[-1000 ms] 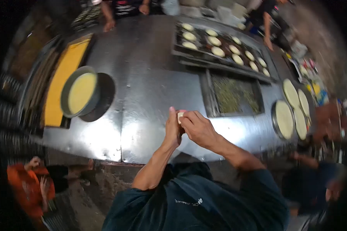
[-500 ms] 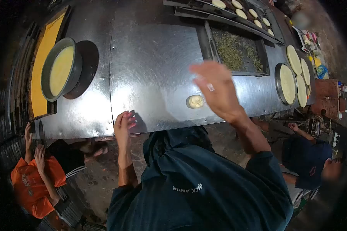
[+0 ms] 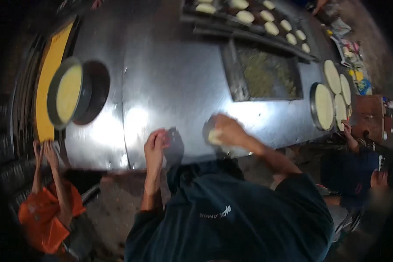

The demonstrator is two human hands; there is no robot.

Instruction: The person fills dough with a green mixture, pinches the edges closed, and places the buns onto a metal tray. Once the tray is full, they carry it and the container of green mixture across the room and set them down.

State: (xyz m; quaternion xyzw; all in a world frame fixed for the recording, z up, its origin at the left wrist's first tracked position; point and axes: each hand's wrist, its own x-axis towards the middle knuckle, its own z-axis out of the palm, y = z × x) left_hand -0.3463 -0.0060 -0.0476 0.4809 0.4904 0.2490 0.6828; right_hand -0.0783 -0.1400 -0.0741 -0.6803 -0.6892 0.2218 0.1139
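Note:
My right hand (image 3: pixel 229 131) is down at the metal table, its fingers curled over the right side of a small pale dough piece (image 3: pixel 214 136) near the front edge. Motion blur hides how the fingertips meet the dough. To the left, my left hand (image 3: pixel 155 143) hovers at the table's front edge, fingers curled together around something small and pinkish-red that I cannot make out. A dark shadow lies just right of each hand's fingers or behind them on the metal table (image 3: pixel 170 78).
Left are a bowl of yellow liquid (image 3: pixel 68 94) and a yellow tray (image 3: pixel 52 83). Back right hold a tray of dough pieces (image 3: pixel 245 17) and a greasy tray (image 3: pixel 266 74). Flat dough (image 3: pixel 324 107) lies right. People stand at both sides: orange shirt (image 3: pixel 52 218), dark shirt (image 3: pixel 349 174).
My right hand has come down from above onto the dough piece. My left hand has shifted right. The view has shifted, and the person at right now reaches toward the flat dough.

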